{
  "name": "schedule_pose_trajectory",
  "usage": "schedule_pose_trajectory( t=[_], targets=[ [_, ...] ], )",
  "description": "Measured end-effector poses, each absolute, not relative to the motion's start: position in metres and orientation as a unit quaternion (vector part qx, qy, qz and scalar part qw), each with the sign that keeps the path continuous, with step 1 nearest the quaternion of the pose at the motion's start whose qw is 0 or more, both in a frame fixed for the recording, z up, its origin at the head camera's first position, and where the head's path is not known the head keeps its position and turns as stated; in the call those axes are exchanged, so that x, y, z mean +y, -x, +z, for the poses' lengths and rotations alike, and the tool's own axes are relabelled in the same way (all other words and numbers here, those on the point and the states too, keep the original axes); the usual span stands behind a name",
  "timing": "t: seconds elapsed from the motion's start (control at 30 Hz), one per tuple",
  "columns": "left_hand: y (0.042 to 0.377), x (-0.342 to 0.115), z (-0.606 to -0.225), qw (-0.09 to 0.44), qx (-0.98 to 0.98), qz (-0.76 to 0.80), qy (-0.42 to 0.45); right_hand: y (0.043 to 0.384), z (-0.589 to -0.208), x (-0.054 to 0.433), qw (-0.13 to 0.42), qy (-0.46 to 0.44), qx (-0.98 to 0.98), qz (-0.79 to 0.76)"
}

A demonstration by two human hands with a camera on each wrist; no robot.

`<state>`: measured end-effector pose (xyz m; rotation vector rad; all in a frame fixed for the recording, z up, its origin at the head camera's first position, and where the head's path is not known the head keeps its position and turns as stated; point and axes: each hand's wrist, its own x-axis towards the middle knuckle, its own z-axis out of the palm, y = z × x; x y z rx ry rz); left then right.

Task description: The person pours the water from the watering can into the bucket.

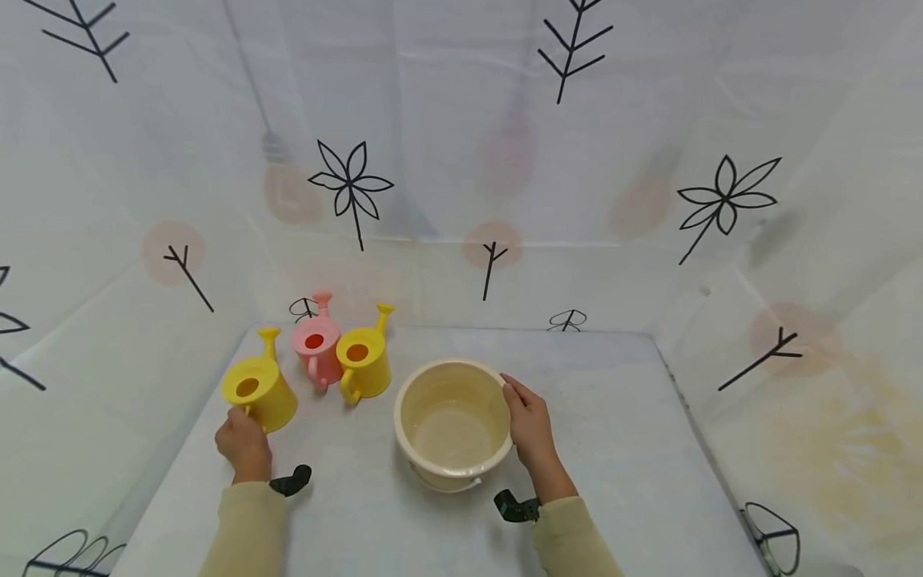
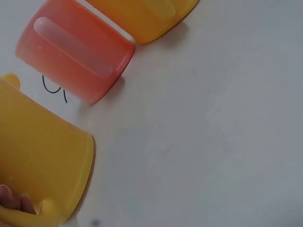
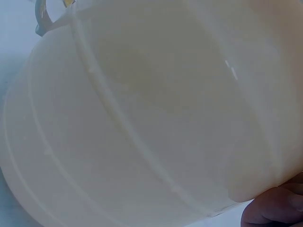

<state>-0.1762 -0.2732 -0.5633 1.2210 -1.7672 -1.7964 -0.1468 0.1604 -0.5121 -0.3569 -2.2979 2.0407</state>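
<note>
At the left of the table, my left hand [image 1: 243,445] grips the handle of a yellow watering can [image 1: 271,398]; in the left wrist view, fingertips [image 2: 10,198] curl inside the handle loop of that can [image 2: 42,151]. My right hand [image 1: 530,425] holds the right side of a cream bucket [image 1: 453,469] by its rim, the thumb on top. Up close in the right wrist view, the bucket's ribbed wall [image 3: 142,113] fills most of the picture, with fingers [image 3: 272,208] at its lower right edge. Its inside shows no contents.
A pink watering can [image 1: 317,353] and a second yellow watering can [image 1: 366,370] stand side by side behind, between the left hand and the bucket. The white table [image 1: 606,449] meets patterned cloth walls [image 1: 447,192] at its back and sides.
</note>
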Motion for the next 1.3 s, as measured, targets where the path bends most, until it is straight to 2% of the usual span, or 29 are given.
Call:
schedule_pose_trajectory(
  t=[0.17,0.43,0.7,1.3],
  targets=[
    [0.167,-0.276,-0.562,0.164,-0.639,-0.62,-0.425,0.146,-0.512,0.161,0.023,0.114,-0.741,0.661],
    [0.158,-0.275,-0.551,0.183,-0.661,-0.604,-0.407,0.147,-0.513,0.161,0.028,0.114,-0.745,0.657],
    [0.154,-0.276,-0.544,0.228,-0.665,-0.604,-0.374,0.147,-0.515,0.162,0.025,0.115,-0.742,0.66],
    [0.144,-0.263,-0.512,0.275,-0.656,-0.644,-0.282,0.147,-0.513,0.161,0.024,0.118,-0.744,0.657]
  ],
)
